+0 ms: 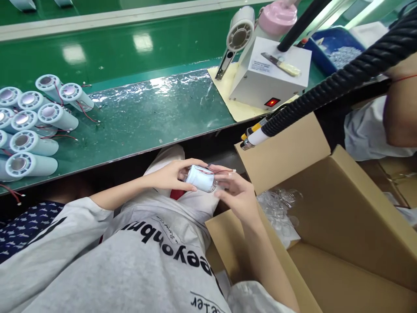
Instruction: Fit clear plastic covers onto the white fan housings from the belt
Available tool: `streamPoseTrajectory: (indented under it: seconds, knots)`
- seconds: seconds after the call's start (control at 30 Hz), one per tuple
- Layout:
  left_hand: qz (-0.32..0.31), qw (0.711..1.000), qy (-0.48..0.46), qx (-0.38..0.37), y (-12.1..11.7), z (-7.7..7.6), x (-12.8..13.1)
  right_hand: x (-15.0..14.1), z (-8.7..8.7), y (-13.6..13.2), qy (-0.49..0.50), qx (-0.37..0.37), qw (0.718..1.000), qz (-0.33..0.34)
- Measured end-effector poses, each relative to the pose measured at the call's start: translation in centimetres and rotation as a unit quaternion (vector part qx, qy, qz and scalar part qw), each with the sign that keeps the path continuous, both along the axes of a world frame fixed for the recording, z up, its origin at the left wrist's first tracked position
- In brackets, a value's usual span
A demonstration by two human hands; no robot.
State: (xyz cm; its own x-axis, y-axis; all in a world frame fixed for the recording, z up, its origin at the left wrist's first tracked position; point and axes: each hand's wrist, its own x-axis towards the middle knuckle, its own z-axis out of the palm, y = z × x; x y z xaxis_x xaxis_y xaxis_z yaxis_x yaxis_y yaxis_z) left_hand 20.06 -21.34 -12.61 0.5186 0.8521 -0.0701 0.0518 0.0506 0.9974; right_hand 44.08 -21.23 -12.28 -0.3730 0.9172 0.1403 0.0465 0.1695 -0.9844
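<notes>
Over my lap, a small light-blue cylinder (200,178) with thin red and dark wires lies between my two hands. My left hand (176,174) grips its left end, thumb below and fingers above. At the other end, the curled fingers and thumb of my right hand (239,191) close around a clear plastic piece (215,186); its outline is hard to make out. The wire ends (230,171) pass by the right fingertips. Similar light-blue cylinders (44,144), several of them, stand or lean in a group on the green bench at left, wires trailing.
An open cardboard box (352,221) at right contains clear plastic pieces (276,213). Above it hangs a black corrugated hose (329,87). On the green bench (146,113) stand a white device (272,74) with a lit red switch, a handheld fan (240,32) and a pink-lidded bottle (278,17). Another person's arm (402,104) shows at right.
</notes>
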Motion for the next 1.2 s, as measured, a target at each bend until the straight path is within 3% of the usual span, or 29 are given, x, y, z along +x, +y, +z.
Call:
streamPoseTrajectory:
  seconds: [0.1,0.2,0.53,0.9,1.2]
  knots:
    - [0.003,0.994,-0.065,-0.092,-0.5,-0.1,-0.1,0.3,0.3,-0.7,-0.104,0.123,0.987,0.031]
    - [-0.013,0.992,-0.062,-0.108,-0.8,-0.2,-0.4,0.5,0.4,-1.3,-0.118,0.145,0.982,0.033]
    - [-0.052,0.997,-0.051,0.009,-0.9,1.2,-1.0,0.5,0.9,-1.7,-0.063,0.036,0.996,0.044]
    - [-0.061,0.99,-0.013,0.128,-1.0,1.1,-1.3,0.4,1.1,-1.8,0.003,-0.127,0.991,0.039]
    - [-0.066,0.991,-0.002,0.113,-1.0,0.9,-1.4,-0.2,1.0,-1.2,0.032,-0.217,0.975,0.047]
